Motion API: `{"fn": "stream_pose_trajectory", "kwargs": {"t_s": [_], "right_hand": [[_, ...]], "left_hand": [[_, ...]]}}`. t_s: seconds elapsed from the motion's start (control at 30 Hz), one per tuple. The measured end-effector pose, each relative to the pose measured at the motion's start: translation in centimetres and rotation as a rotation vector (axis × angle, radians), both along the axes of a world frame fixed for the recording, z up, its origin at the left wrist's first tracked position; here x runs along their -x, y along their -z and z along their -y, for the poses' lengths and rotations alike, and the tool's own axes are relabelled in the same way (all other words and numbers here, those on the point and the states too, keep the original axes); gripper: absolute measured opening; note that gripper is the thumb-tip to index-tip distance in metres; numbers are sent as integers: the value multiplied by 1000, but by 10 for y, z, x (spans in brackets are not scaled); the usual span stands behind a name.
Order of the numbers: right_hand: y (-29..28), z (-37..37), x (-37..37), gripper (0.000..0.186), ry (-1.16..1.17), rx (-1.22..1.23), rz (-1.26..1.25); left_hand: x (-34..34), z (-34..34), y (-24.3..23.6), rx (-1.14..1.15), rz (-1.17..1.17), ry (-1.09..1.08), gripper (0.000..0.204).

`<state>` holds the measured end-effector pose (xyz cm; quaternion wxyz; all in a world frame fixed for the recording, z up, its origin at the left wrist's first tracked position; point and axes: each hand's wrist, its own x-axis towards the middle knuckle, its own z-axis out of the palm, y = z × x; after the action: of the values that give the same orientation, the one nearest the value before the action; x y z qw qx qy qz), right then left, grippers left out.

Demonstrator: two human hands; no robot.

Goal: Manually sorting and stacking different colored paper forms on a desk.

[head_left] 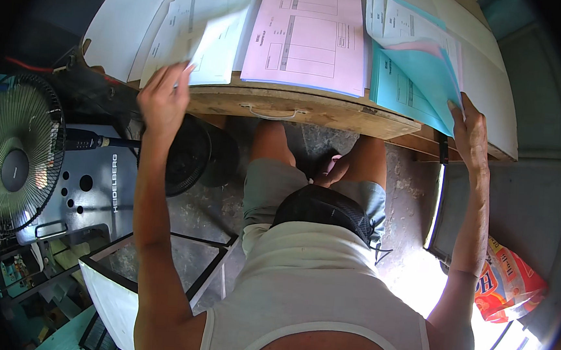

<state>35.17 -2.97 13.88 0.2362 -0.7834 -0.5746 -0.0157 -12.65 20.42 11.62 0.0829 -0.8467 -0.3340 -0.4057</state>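
My left hand (166, 99) is curled at the front of the white printed forms (165, 50) on the desk's left, fingertips pinched at a raised, motion-blurred white sheet (208, 46). My right hand (471, 130) grips the edge of teal forms (420, 77), thumb against them, bending the upper sheets up; white and pink sheets show among them. Between my hands lies a stack of pink printed forms (309, 40), with a blue edge showing underneath.
The wooden desk (334, 110) has a handled drawer front above my knees. Left stand a black fan (15, 169), a grey machine panel (87, 200) and a black-edged frame (109, 306). A red-orange bag (507, 282) lies beside a grey cabinet (526, 199) at right.
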Motion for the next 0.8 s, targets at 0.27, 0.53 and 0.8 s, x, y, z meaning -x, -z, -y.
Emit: {"fn": "stream_pose_trajectory", "kwargs": {"t_s": [0.27,0.53,0.8], "right_hand": [[10,-3,-25,36,3,-206,-269],[-6,-7,-31,36,76,-299,-153],[-30,-111,29,22,-13,-250,185]], "left_hand": [[-141,-3,12,-71,-484,254,59],[-139,23,36,-52,-530,424,30],[-120,40,58,-280,-409,369,19]]}}
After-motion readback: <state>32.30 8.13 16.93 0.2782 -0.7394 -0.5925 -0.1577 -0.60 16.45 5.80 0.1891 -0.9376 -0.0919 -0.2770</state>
